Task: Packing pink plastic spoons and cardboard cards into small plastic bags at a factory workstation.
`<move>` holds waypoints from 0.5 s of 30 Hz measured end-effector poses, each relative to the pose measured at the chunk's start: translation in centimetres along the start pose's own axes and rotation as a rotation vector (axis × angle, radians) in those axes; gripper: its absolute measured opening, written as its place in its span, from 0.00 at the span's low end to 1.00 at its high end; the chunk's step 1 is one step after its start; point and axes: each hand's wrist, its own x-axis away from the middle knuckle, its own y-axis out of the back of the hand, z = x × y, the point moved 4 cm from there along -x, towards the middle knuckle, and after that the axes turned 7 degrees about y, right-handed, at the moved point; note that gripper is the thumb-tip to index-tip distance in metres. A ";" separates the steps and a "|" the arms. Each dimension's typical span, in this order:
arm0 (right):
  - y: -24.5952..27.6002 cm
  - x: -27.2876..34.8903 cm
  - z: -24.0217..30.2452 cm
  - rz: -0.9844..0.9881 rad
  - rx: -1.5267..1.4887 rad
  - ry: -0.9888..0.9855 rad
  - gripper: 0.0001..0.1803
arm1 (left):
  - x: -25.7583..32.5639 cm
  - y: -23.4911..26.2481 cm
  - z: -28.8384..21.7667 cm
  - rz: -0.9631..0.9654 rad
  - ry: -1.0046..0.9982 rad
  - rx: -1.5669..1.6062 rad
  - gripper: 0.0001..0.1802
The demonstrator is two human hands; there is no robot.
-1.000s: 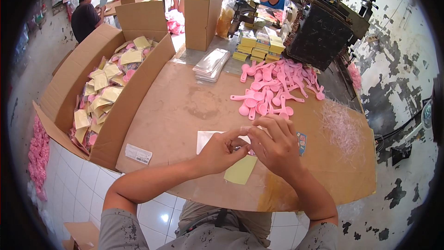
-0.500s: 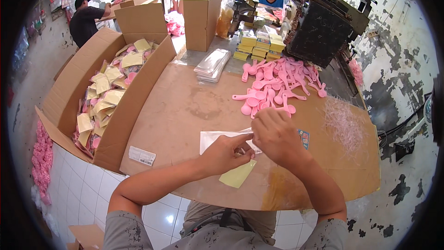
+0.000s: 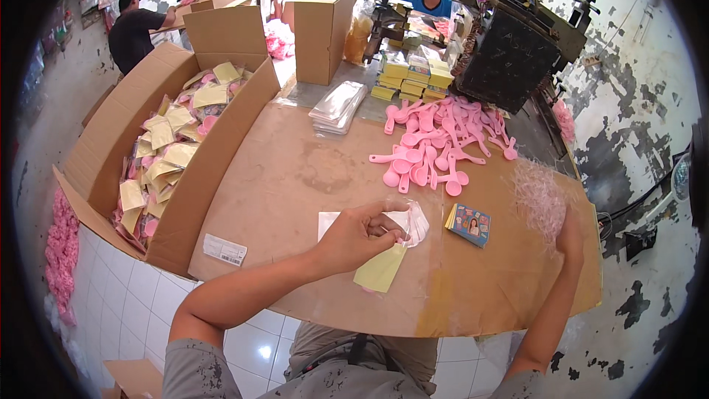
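My left hand [image 3: 362, 235] is closed in a pinch on a clear plastic bag [image 3: 418, 223] whose crumpled end looks pinkish. A pale yellow card [image 3: 379, 269] hangs below those fingers; whether it lies inside the bag I cannot tell. Under the hand, a whitish flat sheet or bag [image 3: 326, 223] rests on the cardboard-covered table. My right hand [image 3: 571, 230] has reached out to the right edge of a heap of thin clear plastic strips [image 3: 543, 196]; its fingers are too unclear to read. Between the hands sits a small stack of printed cards [image 3: 468, 224].
Pink measuring spoons [image 3: 436, 140] are heaped mid-table, with card stacks [image 3: 413, 74] behind. Flat clear bags [image 3: 340, 107] lie left of them. A large open carton [image 3: 214, 170] of packed bags stands left; a black machine [image 3: 509, 48] stands far right. Two people are beyond.
My right hand has left the bag and swung right to the plastic strips, uncovering the printed card stack. My left hand keeps its pinch. A few front spoons lie differently.
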 end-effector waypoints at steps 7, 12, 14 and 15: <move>2.9 -0.3 0.7 0.123 -1.483 -0.332 0.28 | -0.4 0.3 1.1 -0.035 -0.013 0.089 0.22; 11.6 -2.9 11.6 -0.310 -0.909 0.049 0.18 | -0.4 0.2 0.7 -0.021 0.006 0.069 0.19; 13.9 -2.9 16.7 -0.189 -0.999 0.261 0.17 | -0.5 0.2 1.0 -0.017 0.015 0.105 0.19; 15.1 -3.0 19.4 -0.010 -1.242 0.301 0.18 | -0.4 0.4 1.1 -0.032 -0.007 0.130 0.17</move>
